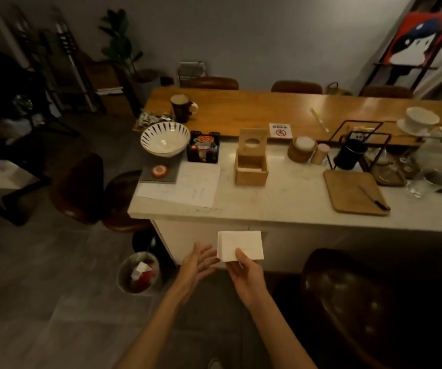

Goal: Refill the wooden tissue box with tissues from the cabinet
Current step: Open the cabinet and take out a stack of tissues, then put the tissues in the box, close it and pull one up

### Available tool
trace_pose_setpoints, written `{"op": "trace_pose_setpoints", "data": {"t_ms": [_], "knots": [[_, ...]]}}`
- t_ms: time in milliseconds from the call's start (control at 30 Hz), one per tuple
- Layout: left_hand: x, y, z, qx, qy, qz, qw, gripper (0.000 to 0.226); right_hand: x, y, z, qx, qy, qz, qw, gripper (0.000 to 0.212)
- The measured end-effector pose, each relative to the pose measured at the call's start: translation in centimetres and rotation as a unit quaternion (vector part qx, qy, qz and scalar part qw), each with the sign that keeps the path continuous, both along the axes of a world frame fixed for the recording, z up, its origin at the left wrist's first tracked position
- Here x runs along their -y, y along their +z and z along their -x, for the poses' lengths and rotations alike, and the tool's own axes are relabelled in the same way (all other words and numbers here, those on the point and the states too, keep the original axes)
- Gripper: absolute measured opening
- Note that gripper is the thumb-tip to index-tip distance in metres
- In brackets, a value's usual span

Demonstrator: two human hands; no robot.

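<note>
White tissues (241,245) sit pinched in the grip of the right hand (247,275), thumb on top, while the left hand (198,262) is spread, empty, just beside the stack's left edge.

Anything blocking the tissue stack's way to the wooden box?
Nothing visible does. The right hand holds the white tissue stack below the pale counter; the square wooden tissue box sits open, its round-holed lid propped behind.
</note>
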State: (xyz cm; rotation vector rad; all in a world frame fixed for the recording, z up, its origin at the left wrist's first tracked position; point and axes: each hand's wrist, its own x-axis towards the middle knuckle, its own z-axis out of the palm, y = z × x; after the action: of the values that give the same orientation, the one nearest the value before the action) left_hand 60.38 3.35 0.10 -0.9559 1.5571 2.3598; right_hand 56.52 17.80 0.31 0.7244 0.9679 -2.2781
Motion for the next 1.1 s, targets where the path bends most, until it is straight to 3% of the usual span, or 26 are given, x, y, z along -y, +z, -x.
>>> {"op": "trace_pose_setpoints", "data": {"t_ms": [67, 167, 267, 400, 533, 600, 733, 900, 1100], "knots": [[0.6, 2.4, 0.1, -0.058, -0.028, -0.002, 0.998, 0.052, 1.3, 1.4, -0.2, -0.028, 0.013, -0.003, 1.000, 0.049], [1.3, 4.8, 1.5, -0.129, -0.060, 0.069, 0.987, 0.042, 2.4, 2.3, 1.1, -0.078, 0.023, 0.012, 0.997, 0.046], [1.8, 6.1, 2.7, -0.157, -0.064, 0.155, 0.973, 0.043, 1.9, 3.6, 2.6, -0.156, 0.123, -0.006, 0.980, 0.051], [2.0, 6.3, 5.8, -0.210, -0.090, 0.243, 0.943, 0.035, -1.0, 4.9, 7.1, -0.310, 0.218, -0.155, 0.912, 0.066], [0.8, 4.8, 10.2, -0.236, -0.143, 0.312, 0.909, 0.034, -3.4, 5.1, 11.3, -0.441, 0.213, -0.304, 0.818, 0.046], [0.0, 3.9, 12.6, -0.240, -0.161, 0.331, 0.898, 0.033, -4.0, 4.5, 13.5, -0.455, 0.225, -0.338, 0.793, 0.051], [-0.1, 2.0, 17.5, -0.240, -0.198, 0.325, 0.893, 0.033, -4.9, 2.6, 18.1, -0.447, 0.271, -0.365, 0.770, 0.084], [0.8, 0.6, 22.7, -0.231, -0.220, 0.348, 0.882, 0.037, -4.3, 0.5, 23.1, -0.488, 0.231, -0.425, 0.726, 0.035], [1.3, -3.1, 26.8, -0.216, -0.197, 0.383, 0.876, 0.035, -2.8, -3.6, 26.3, -0.479, 0.184, -0.451, 0.730, 0.038]]}}
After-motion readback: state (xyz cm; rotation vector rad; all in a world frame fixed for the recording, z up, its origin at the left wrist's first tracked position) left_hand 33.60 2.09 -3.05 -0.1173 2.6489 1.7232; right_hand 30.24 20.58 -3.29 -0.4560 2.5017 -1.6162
